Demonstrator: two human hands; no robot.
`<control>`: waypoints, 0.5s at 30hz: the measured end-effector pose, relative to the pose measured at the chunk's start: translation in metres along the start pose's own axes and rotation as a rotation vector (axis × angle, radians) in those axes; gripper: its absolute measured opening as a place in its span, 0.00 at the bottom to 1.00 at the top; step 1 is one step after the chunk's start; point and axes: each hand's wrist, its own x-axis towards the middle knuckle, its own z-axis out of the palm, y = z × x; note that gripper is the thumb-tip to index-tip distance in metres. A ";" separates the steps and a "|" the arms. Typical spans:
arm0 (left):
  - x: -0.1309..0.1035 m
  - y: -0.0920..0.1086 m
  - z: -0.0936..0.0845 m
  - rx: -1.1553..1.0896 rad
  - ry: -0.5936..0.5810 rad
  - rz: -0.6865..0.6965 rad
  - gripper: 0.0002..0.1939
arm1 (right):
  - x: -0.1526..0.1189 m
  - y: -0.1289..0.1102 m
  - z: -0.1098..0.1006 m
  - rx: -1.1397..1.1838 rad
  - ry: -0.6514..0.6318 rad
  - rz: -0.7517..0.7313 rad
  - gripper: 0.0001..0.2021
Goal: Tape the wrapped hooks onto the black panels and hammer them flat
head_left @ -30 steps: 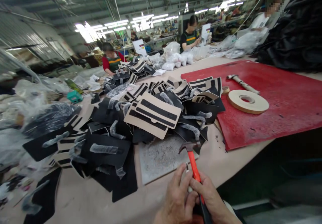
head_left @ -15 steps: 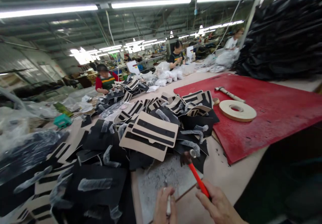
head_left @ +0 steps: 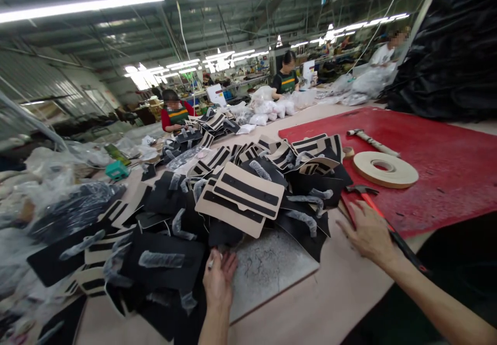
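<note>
My left hand [head_left: 219, 279] is closed at the left edge of a grey metal plate [head_left: 272, 272], with a small pale rod [head_left: 210, 264] showing between its fingers. Just beyond its fingertips lies the pile of black and beige panels [head_left: 240, 192] with plastic-wrapped handles. My right hand [head_left: 367, 231] is open, fingers spread, beside a claw hammer [head_left: 404, 249] with an orange and black handle. The hammer rests at the near edge of a red sheet [head_left: 438, 179]; the hand partly hides its handle.
On the red sheet are a large tape roll [head_left: 385, 169] and another hammer with a wrapped handle [head_left: 373, 143]. Black material [head_left: 454, 55] is stacked at the right. Clear plastic bags and a teal tape dispenser [head_left: 116, 170] lie left. Several people sit across the table.
My right hand has moved right and let go of the orange-handled hammer, which now lies by the red sheet. My left hand has moved forward and left, to the panels.
</note>
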 end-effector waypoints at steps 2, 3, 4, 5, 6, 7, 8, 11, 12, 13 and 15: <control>0.005 0.004 0.012 -0.060 -0.041 -0.067 0.12 | -0.012 -0.045 0.001 0.188 -0.015 -0.136 0.40; 0.007 0.005 0.018 -0.081 -0.044 -0.091 0.11 | -0.017 -0.068 0.005 0.238 -0.035 -0.177 0.46; 0.009 0.007 0.024 -0.104 -0.040 -0.111 0.11 | -0.021 -0.088 0.010 0.268 -0.053 -0.198 0.52; 0.010 0.008 0.030 -0.127 -0.032 -0.132 0.11 | -0.023 -0.107 0.016 0.290 -0.054 -0.204 0.55; 0.012 0.009 0.037 -0.151 -0.026 -0.153 0.13 | -0.023 -0.121 0.023 0.302 -0.044 -0.209 0.56; 0.013 0.011 0.045 -0.179 -0.030 -0.175 0.14 | -0.021 -0.133 0.030 0.315 -0.016 -0.221 0.55; 0.015 0.013 0.055 -0.209 -0.041 -0.198 0.16 | -0.015 -0.142 0.037 0.329 0.024 -0.244 0.52; 0.021 0.021 0.091 -0.291 -0.086 -0.245 0.17 | 0.018 -0.159 0.051 0.371 0.129 -0.332 0.38; 0.025 0.026 0.104 -0.314 -0.101 -0.247 0.17 | 0.034 -0.163 0.053 0.379 0.143 -0.345 0.35; 0.030 0.031 0.118 -0.329 -0.116 -0.246 0.17 | 0.051 -0.166 0.053 0.382 0.146 -0.344 0.33; 0.043 0.040 0.143 -0.342 -0.144 -0.242 0.17 | 0.087 -0.172 0.053 0.374 0.142 -0.321 0.32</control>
